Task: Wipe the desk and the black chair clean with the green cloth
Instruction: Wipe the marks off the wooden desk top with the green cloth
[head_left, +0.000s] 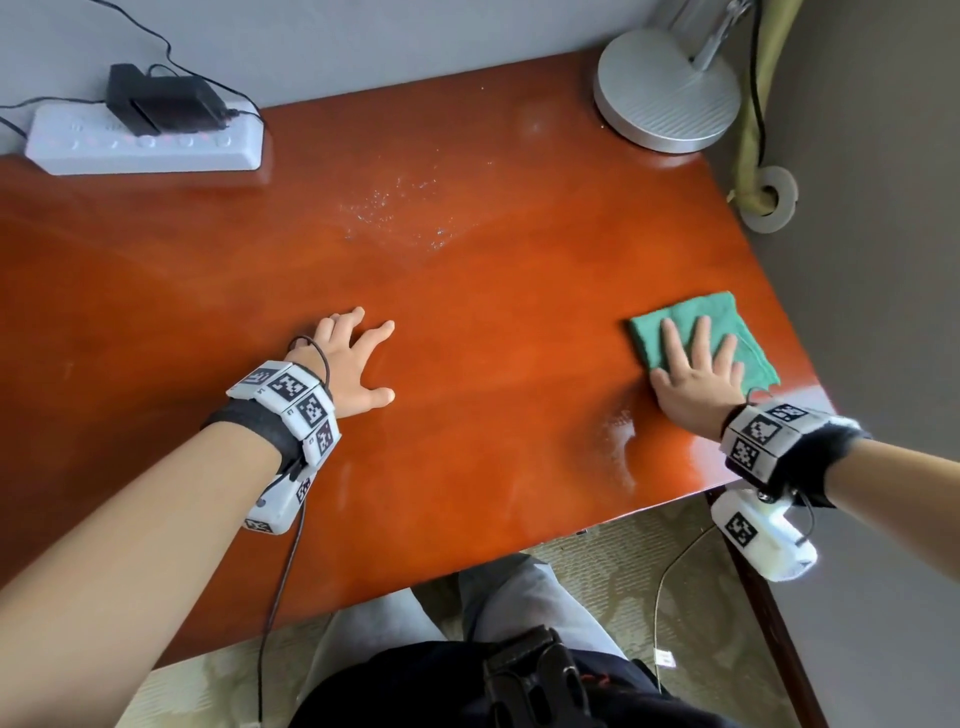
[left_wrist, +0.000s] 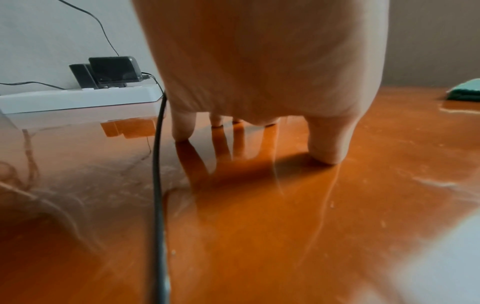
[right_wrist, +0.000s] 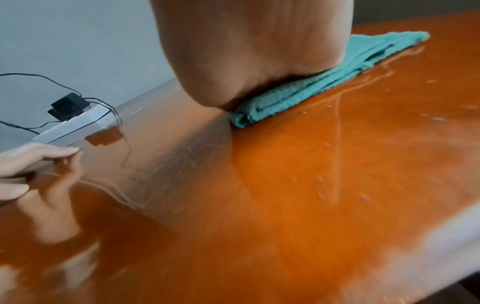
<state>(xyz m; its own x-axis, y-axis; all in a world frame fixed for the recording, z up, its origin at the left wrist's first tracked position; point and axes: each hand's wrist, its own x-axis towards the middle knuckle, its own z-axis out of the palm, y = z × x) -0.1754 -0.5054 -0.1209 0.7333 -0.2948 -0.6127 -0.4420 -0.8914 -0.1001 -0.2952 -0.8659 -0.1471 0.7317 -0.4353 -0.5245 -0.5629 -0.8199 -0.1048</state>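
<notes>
left wrist: black band (head_left: 260, 426), white marker blocks (head_left: 296, 397), thin black cable (head_left: 280, 561) | right wrist: same band (head_left: 826, 457) and blocks (head_left: 756, 434) | legs: grey trousers (head_left: 519, 587)

Grey wall (head_left: 363, 41), patterned carpet (head_left: 597, 561), lamp base (head_left: 667, 91), curtain (head_left: 753, 130)

The counter (head_left: 467, 312) is shiny red-orange. The cloth (head_left: 748, 338) at 3 o'clock is green. The power strip (head_left: 145, 145) at 10 o'clock is white, with a black plug box (head_left: 166, 104) on it. The lamp base (head_left: 667, 93) at 1 o'clock is silver-grey. The wrist bands (head_left: 291, 400) are white with black squares.
</notes>
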